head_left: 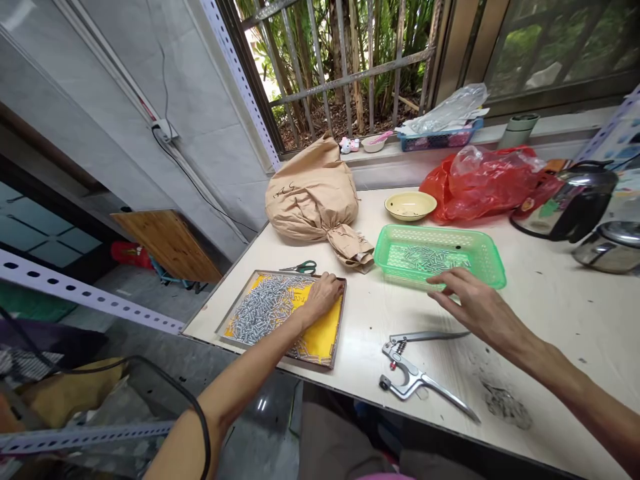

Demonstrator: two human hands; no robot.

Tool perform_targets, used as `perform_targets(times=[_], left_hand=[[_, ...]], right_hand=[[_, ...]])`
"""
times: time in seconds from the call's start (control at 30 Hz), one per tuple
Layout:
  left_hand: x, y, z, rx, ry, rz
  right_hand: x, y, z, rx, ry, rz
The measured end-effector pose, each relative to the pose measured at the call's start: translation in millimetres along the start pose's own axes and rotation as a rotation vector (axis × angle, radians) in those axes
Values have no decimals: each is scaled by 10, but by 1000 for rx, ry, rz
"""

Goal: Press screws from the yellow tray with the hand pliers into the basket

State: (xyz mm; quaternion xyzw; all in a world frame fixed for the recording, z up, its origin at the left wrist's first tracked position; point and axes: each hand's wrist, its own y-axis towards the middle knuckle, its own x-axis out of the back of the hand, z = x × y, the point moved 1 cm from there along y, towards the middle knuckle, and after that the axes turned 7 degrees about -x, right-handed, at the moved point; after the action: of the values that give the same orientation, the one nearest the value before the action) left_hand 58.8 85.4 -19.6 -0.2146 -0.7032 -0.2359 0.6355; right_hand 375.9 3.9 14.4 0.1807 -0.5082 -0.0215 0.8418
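My left hand (323,295) rests in a shallow yellow-lined tray (327,333), its fingers curled down onto a heap of small silvery metal pieces (260,308). My right hand (473,303) hovers at the near rim of a green plastic basket (487,257) that holds more of the same metal pieces (425,257). Its fingers are stretched forward and nothing shows in them. Metal hand pliers (417,373) lie on the white table just below and left of my right hand.
Green-handled scissors (301,268) lie behind the tray. A tied brown paper sack (315,197), a yellow bowl (410,205), a red plastic bag (480,183) and metal kettles (570,200) stand at the back. The table edge (350,393) runs close to me.
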Motion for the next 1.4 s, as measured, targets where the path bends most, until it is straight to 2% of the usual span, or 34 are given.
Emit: perform_targets(times=[0.1, 0.23, 0.4, 0.53, 0.6, 0.67, 0.7, 0.77, 0.83, 0.93, 1.1, 1.4], left_hand=[[10, 31, 0, -35, -32, 27], [-10, 26, -18, 114, -22, 49], [-43, -196, -42, 209, 0, 79], [47, -347, -76, 225, -16, 49], [151, -363, -163, 230, -117, -42], [258, -365, -329, 273, -340, -112], [298, -372, -441, 315, -492, -109], [325, -411, -704, 423, -815, -13], [280, -477, -969, 512, -1071, 136], [115, -573, -1234, 603, -1263, 317], [-94, -600, -1288, 722, -1337, 424], [-75, -517, -1293, 661, -1201, 500]], right_hand=[[-35, -166, 73, -8, 64, 49], [-67, -428, 204, 6, 129, 129], [-61, -813, 264, -22, 180, 224], [-87, -1093, 244, -50, 178, 289], [-111, -1194, 259, -40, 147, 321], [-137, -1257, 285, -37, 89, 349], [-150, -1274, 298, -39, 55, 356], [-171, -1285, 316, -45, 0, 360], [-186, -1276, 320, -55, -26, 367], [-197, -1254, 313, -69, -45, 392], [-204, -1243, 320, -84, -80, 413], [-172, -1240, 379, -129, -100, 410]])
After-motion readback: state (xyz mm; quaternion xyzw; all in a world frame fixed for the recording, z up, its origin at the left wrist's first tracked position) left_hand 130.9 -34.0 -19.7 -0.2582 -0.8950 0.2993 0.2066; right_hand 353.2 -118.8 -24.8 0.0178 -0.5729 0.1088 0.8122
